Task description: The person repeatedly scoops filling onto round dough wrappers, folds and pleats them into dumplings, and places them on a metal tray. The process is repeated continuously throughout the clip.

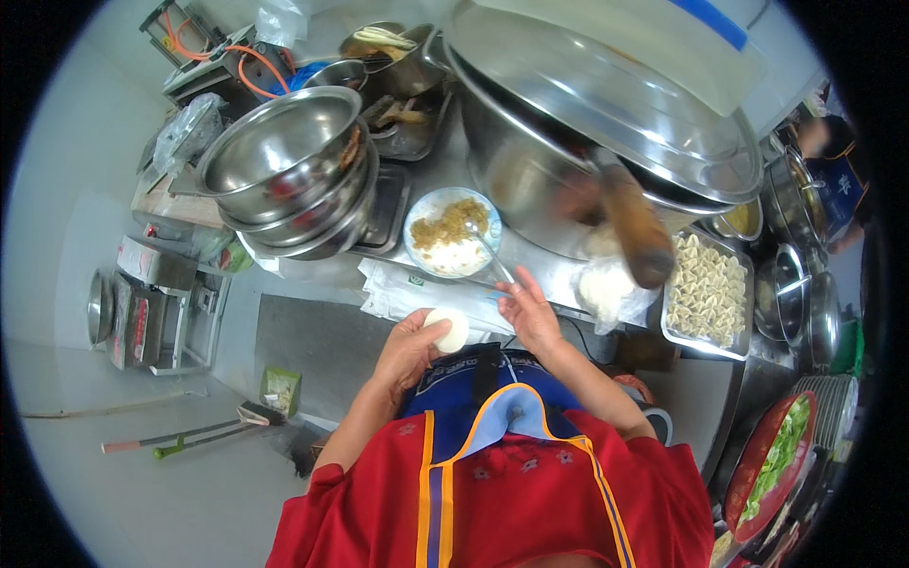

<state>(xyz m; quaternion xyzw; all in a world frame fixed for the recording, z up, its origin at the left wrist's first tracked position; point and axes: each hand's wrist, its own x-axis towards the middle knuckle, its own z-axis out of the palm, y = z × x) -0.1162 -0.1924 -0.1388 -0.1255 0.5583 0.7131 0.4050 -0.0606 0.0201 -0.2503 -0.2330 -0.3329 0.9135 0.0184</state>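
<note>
A round, pale dough wrapper (449,331) is pinched between the thumb and fingers of my left hand (410,349), in front of my apron. My right hand (531,312) grips the handle of a metal spoon (498,260), fingers partly spread. The spoon's bowl rests in brown minced filling (454,221) on a white plate with a pale blue rim (424,261). White plastic bags (398,290) lie at the table edge below the plate. Right of my right hand, a clear bag holds pale dough (603,287).
A large lidded steel pot (525,184) stands behind the plate, a wooden handle (643,234) jutting toward me. Stacked steel bowls (284,156) stand left. A tray of folded dumplings (709,291) is right. A red basin (742,468) holds chopped greens. Another person (838,170) stands far right.
</note>
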